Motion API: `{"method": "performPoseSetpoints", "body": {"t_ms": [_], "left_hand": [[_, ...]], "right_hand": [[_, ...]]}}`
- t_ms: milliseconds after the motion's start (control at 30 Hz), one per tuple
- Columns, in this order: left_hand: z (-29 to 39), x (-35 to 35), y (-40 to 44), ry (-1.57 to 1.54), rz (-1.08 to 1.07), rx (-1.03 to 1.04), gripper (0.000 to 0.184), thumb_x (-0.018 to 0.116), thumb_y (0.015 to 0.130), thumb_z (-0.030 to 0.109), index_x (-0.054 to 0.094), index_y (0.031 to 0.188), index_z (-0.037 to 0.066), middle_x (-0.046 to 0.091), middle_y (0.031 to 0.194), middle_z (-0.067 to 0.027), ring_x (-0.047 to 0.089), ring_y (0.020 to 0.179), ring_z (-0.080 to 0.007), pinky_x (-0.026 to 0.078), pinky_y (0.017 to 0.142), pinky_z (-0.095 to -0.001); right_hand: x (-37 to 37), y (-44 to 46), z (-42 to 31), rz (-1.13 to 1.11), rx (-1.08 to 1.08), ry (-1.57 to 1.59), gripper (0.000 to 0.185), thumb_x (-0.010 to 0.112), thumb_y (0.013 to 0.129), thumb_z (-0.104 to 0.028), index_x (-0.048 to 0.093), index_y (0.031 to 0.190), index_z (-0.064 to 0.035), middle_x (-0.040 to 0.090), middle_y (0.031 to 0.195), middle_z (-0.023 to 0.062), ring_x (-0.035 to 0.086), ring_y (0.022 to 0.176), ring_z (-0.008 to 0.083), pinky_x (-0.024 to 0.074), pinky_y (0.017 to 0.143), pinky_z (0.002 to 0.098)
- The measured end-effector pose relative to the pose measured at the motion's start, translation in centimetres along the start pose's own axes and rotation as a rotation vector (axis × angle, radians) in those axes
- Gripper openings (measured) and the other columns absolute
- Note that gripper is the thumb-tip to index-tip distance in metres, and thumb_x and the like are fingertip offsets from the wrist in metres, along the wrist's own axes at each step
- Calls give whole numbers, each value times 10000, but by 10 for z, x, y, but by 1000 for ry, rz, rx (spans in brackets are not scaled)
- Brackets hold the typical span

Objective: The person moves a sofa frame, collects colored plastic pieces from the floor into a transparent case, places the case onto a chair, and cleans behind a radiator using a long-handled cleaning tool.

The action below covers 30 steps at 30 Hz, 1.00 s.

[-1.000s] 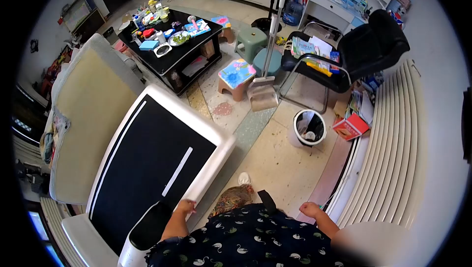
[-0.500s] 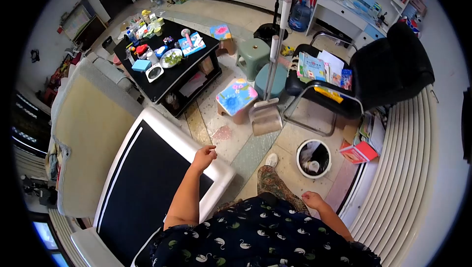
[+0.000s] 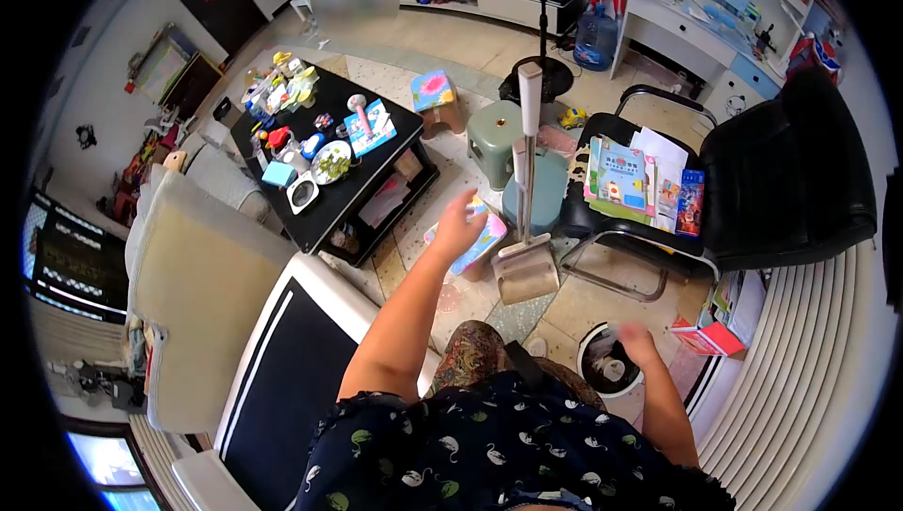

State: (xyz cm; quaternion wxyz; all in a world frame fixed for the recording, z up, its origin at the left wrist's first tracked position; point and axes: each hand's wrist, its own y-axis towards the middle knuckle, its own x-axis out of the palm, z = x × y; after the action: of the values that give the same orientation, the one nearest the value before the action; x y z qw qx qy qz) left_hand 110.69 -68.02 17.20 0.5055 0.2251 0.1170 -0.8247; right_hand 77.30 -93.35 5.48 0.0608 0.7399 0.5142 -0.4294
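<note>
My left hand (image 3: 459, 228) is stretched forward over the flowered stool (image 3: 480, 246), partly hiding it, with its fingers apart and nothing held. Just right of it, a long-handled dustpan (image 3: 527, 274) and a broom handle (image 3: 530, 102) stand upright. My right hand (image 3: 639, 345) is lower right, in front of the rim of the white trash bin (image 3: 602, 389); it is blurred, so its fingers cannot be made out.
A black coffee table (image 3: 320, 220) full of items stands at left, beside a sofa (image 3: 216, 295) and a white-edged black panel (image 3: 301, 361). Green stool (image 3: 495, 140), teal stool (image 3: 548, 193), fan (image 3: 543, 41), and black chair (image 3: 781, 191) with books (image 3: 621, 172) stand ahead.
The view has moved forward towards the stools and chair. My left hand has swung from the white-edged panel out over the flowered stool. My right hand now shows against the bin.
</note>
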Motion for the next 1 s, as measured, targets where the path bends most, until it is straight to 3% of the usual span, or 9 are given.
{"method": "performPoseSetpoints", "body": {"t_ms": [100, 267, 300, 367, 500, 600, 767, 800, 1000], "left_hand": [[26, 11, 48, 154, 0, 200, 551, 588, 645, 153, 343, 1120, 18, 379, 1092, -218, 383, 1014, -321, 316, 863, -347], [46, 24, 111, 185, -155, 388, 645, 658, 580, 189, 344, 1122, 36, 383, 1082, -184, 380, 1021, -303, 324, 862, -335], [45, 27, 121, 143, -251, 390, 525, 649, 595, 186, 433, 1050, 36, 421, 1033, -159, 418, 981, -271, 354, 826, -316], [29, 36, 146, 137, -542, 384, 370, 630, 621, 176, 516, 947, 42, 460, 957, -132, 466, 909, -236, 384, 773, -296], [11, 52, 174, 8, -841, 431, 220, 590, 704, 157, 525, 868, 25, 530, 811, -43, 490, 752, -114, 407, 649, -241], [22, 52, 183, 69, -1046, 416, 207, 584, 707, 158, 532, 860, 28, 547, 779, -49, 514, 717, -129, 418, 630, -252], [60, 53, 165, 343, -1168, 764, 242, 600, 674, 264, 563, 791, 55, 571, 673, -66, 556, 628, -182, 434, 578, -285], [65, 56, 158, 374, -1179, 801, 295, 560, 650, 371, 571, 708, 82, 554, 641, -130, 531, 628, -284, 419, 573, -352], [82, 68, 106, 390, -1181, 1092, 291, 574, 638, 366, 581, 664, 77, 557, 626, -125, 535, 580, -287, 422, 522, -355]], "right_hand": [[13, -11, 9, 1, 74, 382, 198, 507, 715, -167, 556, 865, -48, 578, 745, 97, 550, 665, 191, 426, 622, 296], [89, -53, 49, 238, 78, 53, 212, 488, 711, -216, 575, 803, -46, 575, 723, 113, 550, 664, 205, 422, 614, 287], [99, -63, 44, 300, 62, -24, 219, 477, 712, -229, 577, 777, -46, 571, 702, 116, 549, 657, 211, 421, 607, 291], [87, -81, -11, -13, 363, 58, 236, 447, 704, -252, 562, 691, -46, 550, 647, 119, 538, 634, 226, 415, 588, 318], [154, -110, -38, 118, 657, 115, 243, 426, 713, -262, 553, 681, -58, 553, 642, 111, 538, 617, 241, 426, 590, 320], [186, -114, -101, 183, 796, 389, 238, 434, 722, -267, 559, 759, -68, 568, 709, 115, 545, 678, 240, 430, 629, 306], [221, -99, -188, 299, 800, 386, 243, 438, 745, -273, 556, 827, -78, 564, 790, 131, 538, 749, 246, 424, 662, 306], [229, -97, -193, 282, 771, 413, 243, 437, 749, -272, 554, 839, -79, 564, 789, 134, 539, 755, 250, 423, 668, 310], [233, -80, -226, 466, 706, 395, 239, 446, 748, -255, 539, 881, -80, 559, 808, 142, 542, 765, 252, 424, 675, 316]]}}
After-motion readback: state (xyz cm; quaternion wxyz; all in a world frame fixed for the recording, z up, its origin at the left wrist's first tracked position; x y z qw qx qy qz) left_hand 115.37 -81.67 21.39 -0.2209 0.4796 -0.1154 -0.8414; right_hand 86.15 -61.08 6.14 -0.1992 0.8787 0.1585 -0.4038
